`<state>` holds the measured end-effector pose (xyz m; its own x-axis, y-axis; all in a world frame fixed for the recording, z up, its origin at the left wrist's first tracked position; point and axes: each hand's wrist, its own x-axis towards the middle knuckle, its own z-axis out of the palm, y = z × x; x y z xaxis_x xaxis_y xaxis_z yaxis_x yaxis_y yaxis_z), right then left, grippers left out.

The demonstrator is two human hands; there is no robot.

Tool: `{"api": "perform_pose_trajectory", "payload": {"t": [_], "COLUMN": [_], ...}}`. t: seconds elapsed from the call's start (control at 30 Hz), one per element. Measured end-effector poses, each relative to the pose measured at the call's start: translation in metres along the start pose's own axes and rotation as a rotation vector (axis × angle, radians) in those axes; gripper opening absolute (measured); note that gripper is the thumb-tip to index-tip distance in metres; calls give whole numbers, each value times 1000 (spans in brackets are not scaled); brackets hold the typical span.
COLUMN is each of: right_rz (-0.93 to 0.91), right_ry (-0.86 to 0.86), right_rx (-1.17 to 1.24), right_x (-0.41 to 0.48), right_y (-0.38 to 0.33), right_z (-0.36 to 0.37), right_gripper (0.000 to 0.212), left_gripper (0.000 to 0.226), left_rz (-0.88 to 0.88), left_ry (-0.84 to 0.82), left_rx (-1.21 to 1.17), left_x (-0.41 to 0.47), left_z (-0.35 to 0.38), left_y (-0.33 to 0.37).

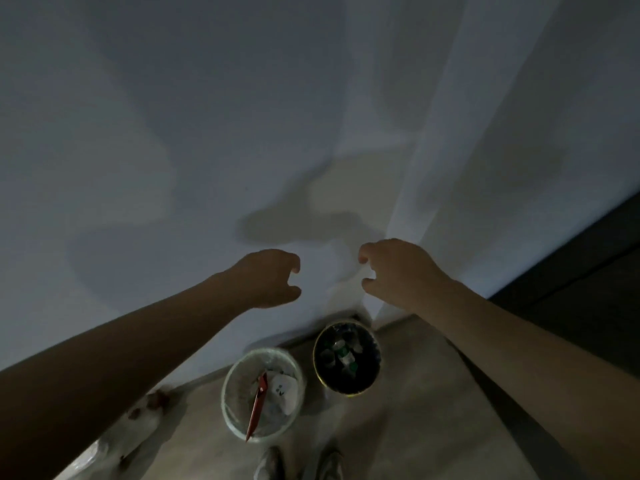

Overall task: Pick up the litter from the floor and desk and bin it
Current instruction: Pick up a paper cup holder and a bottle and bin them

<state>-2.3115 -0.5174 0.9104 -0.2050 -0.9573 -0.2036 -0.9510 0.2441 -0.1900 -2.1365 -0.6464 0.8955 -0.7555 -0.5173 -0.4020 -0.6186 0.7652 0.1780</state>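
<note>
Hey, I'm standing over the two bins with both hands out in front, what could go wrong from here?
The red wrapper juts over the rim of the clear bin, so it may tip out. The dark bin already looks full, so more litter could spill. The room is dim, and the bag on the floor near your shoes might be missed.

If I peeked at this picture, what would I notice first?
Two bare arms stretch toward a pale wall, with the left hand and right hand empty and half curled. Below them on the floor stand two round bins: a clear-lined bin holding a red wrapper, and a dark bin full of litter in the corner.
</note>
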Motion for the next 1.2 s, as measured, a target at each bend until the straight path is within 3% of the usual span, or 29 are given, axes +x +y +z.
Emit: {"api": "perform_pose_trajectory", "payload": {"t": [0.2,0.57,0.77,1.2], "right_rz": [-168,-633,-873,-1352], "right_ry": [131,295,297,131], "right_rx": [-93,-89,-68,-37], "right_x": [8,-7,-58,-240], "right_y": [-48,-229,-348,-589], "right_z": [-76,-150,-145,-77], "right_gripper": [34,37,38,37], "left_gripper": [45,44,42,45], "left_rz": [-133,-532,-775,-1275], "left_ry": [193,447,512,593], "left_rx": [-4,-16,-27,-90], "left_x": [-64,-261,-404,-710], "left_z": [-64,-115,-86,37], "left_y": [-11,-70,-92,-69]}}
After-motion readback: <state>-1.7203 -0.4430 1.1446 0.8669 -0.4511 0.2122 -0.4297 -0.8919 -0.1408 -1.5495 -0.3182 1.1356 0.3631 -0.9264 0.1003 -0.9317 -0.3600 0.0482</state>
